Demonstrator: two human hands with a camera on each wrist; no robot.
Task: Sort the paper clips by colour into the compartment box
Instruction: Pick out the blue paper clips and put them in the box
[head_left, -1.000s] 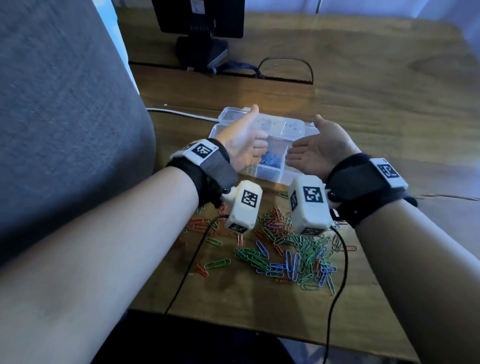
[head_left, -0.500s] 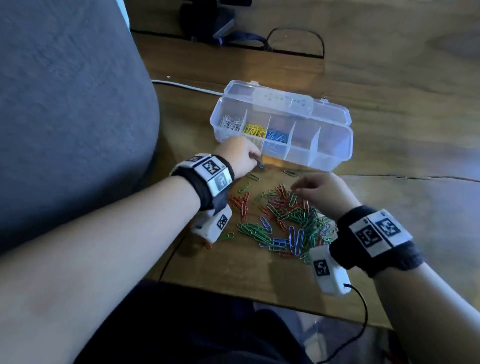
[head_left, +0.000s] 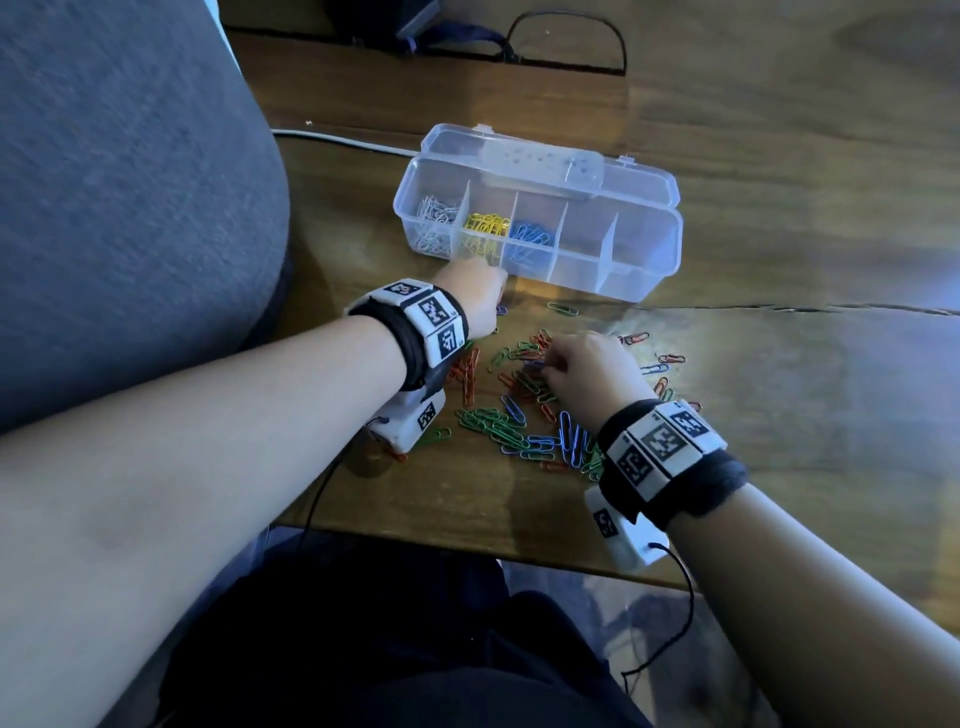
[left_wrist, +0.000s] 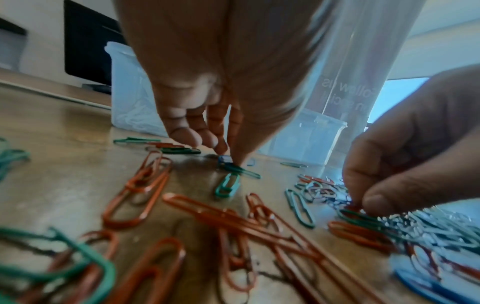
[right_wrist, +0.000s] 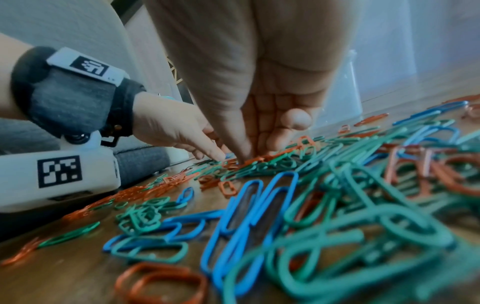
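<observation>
The clear compartment box (head_left: 649, 260) stands open on the wooden table, with white, yellow and blue clips in its three left cells and two bare cells at the right. Loose red, green and blue paper clips (head_left: 514, 421) lie spread in front of it. My left hand (head_left: 480, 299) reaches down just before the box, thumb and fingers pinching a blue paper clip (left_wrist: 224, 159) on the table. My right hand (head_left: 584, 366) is in the pile, thumb and curled fingers (left_wrist: 376, 200) pinching at a clip (left_wrist: 355, 208) whose colour I cannot tell.
A grey upholstered seat (head_left: 130, 208) fills the left side. A white cable (head_left: 343, 139) and a black cable loop (head_left: 569, 23) lie behind the box. The table's front edge (head_left: 467, 543) runs near my wrists, and a crack (head_left: 779, 309) crosses the wood at the right.
Both hands came down from palm-up over the box to the clips on the table. In the last half second the right hand edged further into the pile.
</observation>
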